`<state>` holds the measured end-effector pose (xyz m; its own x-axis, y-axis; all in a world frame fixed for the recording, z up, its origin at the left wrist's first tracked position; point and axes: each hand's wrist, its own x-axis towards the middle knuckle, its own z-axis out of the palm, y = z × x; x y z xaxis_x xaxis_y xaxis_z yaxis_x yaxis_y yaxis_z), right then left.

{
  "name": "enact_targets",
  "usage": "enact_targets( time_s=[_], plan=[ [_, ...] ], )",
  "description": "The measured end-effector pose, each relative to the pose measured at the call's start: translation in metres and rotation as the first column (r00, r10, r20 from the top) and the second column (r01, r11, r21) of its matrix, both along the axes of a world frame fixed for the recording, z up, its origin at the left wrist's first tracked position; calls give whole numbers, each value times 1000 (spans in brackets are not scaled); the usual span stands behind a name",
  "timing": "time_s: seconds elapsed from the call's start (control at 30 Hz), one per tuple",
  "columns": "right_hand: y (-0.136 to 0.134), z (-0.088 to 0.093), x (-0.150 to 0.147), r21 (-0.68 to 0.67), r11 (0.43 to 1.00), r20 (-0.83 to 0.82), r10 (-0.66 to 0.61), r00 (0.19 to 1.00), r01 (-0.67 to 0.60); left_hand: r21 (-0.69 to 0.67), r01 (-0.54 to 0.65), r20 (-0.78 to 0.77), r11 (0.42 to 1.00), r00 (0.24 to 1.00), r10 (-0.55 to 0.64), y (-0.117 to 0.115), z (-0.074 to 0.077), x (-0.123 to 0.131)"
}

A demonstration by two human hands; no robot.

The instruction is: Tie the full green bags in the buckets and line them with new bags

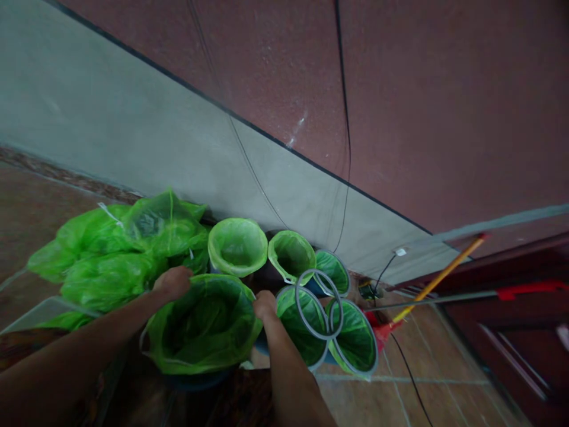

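Observation:
In front of me stands a trash can with a green garbage bag (222, 356) folded over its rim. My left hand (174, 283) is closed on the bag's edge at the far left side. On the right side of the rim my right hand (265, 305) is closed on the same bag; the fingers of both hands are partly hidden. Just beyond, two bins lined with green bags, a left one (237, 270) and a right one (296, 276), stand by the wall. A pile of green bags (106, 279) lies beside my left arm.
Three more green-lined bins, at the back (333, 276), left (297, 320) and right (355, 338), stand to the right, with loose grey rings (299, 302) resting on them. Behind them are a yellow-handled tool (438, 279), a red dustpan (381, 329) and a black cable (406, 367) along the tiled floor.

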<state>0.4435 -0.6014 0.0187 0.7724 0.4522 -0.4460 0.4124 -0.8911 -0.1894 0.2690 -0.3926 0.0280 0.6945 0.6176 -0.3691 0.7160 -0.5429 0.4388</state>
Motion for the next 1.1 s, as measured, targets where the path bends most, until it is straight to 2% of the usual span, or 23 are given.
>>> enact_targets(
  time_s=[0.23, 0.33, 0.43, 0.53, 0.67, 0.83, 0.97, 1.1],
  plan=[
    [-10, 25, 12, 145, 988, 58, -58, 997, 49, 46, -124, 26, 991, 992, 123, 16, 19, -4],
    [-20, 33, 16, 185, 980, 29, -83, 996, 76, 49, -174, 16, 983, 985, 174, 21, 19, -12],
    [-28, 36, 16, 198, 977, 14, -86, 996, 81, 50, -178, 24, 983, 984, 177, 25, 14, -17],
    [-30, 33, 13, 220, 974, -42, -48, 998, 57, 26, -132, 53, 991, 990, 131, 26, 6, -20],
    [-27, 28, 6, 236, 972, -92, 16, 996, 6, -12, -4, 101, 1000, 995, 5, 19, 3, -18],
    [-18, 28, -3, 169, 983, -21, 75, 997, -71, 95, 119, 128, 988, 983, -131, 3, 8, -11],
    [-10, 35, -7, 96, 988, 52, 118, 992, -123, 158, 173, 86, 972, 978, -188, -7, -1, -5],
    [-8, 40, -8, 116, 982, 95, 139, 986, -150, 154, 228, 29, 962, 972, -235, -10, -4, -1]
  ],
)
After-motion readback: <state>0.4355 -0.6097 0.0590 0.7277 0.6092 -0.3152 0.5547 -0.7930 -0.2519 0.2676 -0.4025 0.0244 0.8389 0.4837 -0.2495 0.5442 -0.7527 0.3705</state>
